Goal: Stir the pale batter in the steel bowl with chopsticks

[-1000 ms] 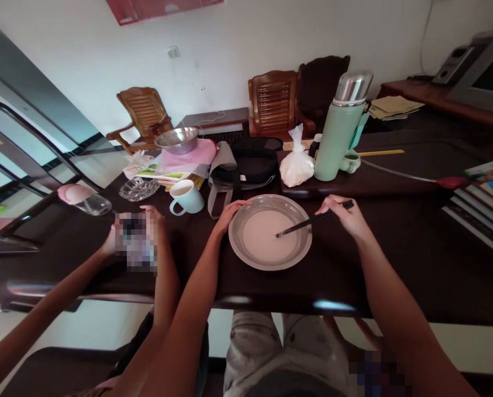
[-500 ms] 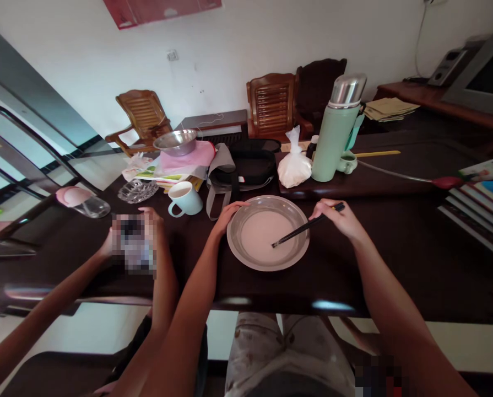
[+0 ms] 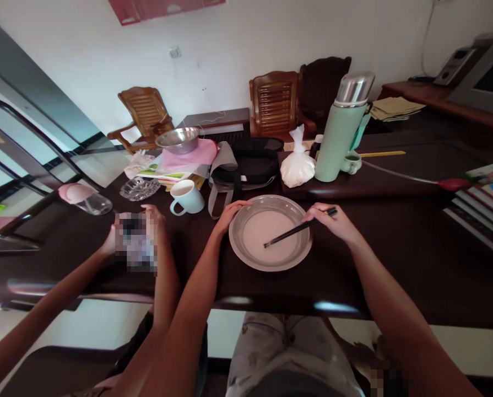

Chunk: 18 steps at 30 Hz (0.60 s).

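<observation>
A shallow metal basin (image 3: 271,266) stands on the dark table in front of me, holding a pale, milky liquid (image 3: 263,229). My left hand (image 3: 228,216) grips its left rim, fingers along the upper edge. On the right, my right hand (image 3: 331,221) is closed around a pair of black chopsticks (image 3: 291,231). They slant down to the left, their tips in the liquid near the middle of the basin. Behind the basin sits a knotted plastic bag of white powder (image 3: 298,167). Left of the basin is a light blue mug (image 3: 189,198).
A green thermos (image 3: 339,140) and a small green cup (image 3: 351,163) stand behind right. A black and grey bag (image 3: 250,165), a glass dish (image 3: 139,189) and a steel bowl (image 3: 178,141) lie behind left. Another person's hands hold a blurred object (image 3: 139,242). Books (image 3: 483,212) are stacked at right.
My right hand has shifted slightly left, and the chopstick tips have moved left through the liquid. My left hand stays on the rim. The view has shifted a little.
</observation>
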{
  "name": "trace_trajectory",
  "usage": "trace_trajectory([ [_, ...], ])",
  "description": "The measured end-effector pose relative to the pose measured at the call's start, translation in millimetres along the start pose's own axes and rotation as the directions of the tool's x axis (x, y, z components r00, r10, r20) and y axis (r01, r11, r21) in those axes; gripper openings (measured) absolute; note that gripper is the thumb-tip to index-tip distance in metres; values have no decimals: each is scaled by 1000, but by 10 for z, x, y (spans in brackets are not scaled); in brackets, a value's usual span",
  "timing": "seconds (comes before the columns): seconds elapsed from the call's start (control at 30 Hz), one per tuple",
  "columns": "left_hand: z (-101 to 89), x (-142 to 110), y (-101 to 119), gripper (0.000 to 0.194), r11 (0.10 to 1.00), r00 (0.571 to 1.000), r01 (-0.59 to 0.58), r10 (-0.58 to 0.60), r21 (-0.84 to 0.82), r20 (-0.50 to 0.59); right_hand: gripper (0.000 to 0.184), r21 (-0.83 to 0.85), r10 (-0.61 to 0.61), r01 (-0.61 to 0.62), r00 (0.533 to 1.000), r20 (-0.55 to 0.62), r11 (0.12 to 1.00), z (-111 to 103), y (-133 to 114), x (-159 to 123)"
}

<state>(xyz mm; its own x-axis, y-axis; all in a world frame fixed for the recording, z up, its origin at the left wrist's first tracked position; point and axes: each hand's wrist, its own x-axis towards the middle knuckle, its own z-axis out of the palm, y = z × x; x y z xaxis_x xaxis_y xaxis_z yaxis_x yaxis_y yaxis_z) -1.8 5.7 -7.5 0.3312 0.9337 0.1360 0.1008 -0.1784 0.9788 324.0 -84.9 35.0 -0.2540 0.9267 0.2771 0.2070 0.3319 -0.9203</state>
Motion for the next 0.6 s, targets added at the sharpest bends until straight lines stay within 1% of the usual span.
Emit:
trace_trajectory([
  [0.03,-4,2,-17,30,1000,1000,4,-4,-12,7,31,-13,-17,17,1000,12,1000,42,-1,10],
  [0.1,-10,5,-47,30,999,1000,16,-15,-42,21,29,-31,-44,43,999,-24,999,75,9,23],
  [0.2,-11,1,-61,29,998,999,12,-10,-61,31,30,-37,-33,27,985,-167,999,-15,33,14],
  [0.23,-10,-2,-55,29,998,1000,7,-5,-57,28,32,-24,-21,16,979,-201,1000,-58,36,5],
  [0.27,-8,-5,-45,29,999,1000,5,-4,-48,25,33,-6,-7,6,977,-212,1000,-94,33,-5],
  [0.3,-6,-7,-33,30,999,1000,5,-5,-36,21,35,9,3,-2,981,-194,1000,-113,26,-14],
  [0.37,0,-10,-9,30,1000,1000,6,-6,-10,9,35,18,9,-7,995,-99,1000,-92,-2,-24],
  [0.43,5,-9,6,31,1000,1000,3,-3,7,2,34,0,-3,3,1000,-9,1000,-11,-31,-18],
  [0.47,8,-8,9,31,1000,1000,0,0,9,2,33,-11,-14,14,1000,8,1000,33,-40,-11],
  [0.53,12,-9,7,31,1000,1000,0,0,-2,7,32,-33,-34,34,999,-14,999,82,-39,3],
  [0.6,15,-12,1,30,1000,1000,1,-1,-24,12,30,-52,-36,31,995,-91,998,52,-14,8],
])
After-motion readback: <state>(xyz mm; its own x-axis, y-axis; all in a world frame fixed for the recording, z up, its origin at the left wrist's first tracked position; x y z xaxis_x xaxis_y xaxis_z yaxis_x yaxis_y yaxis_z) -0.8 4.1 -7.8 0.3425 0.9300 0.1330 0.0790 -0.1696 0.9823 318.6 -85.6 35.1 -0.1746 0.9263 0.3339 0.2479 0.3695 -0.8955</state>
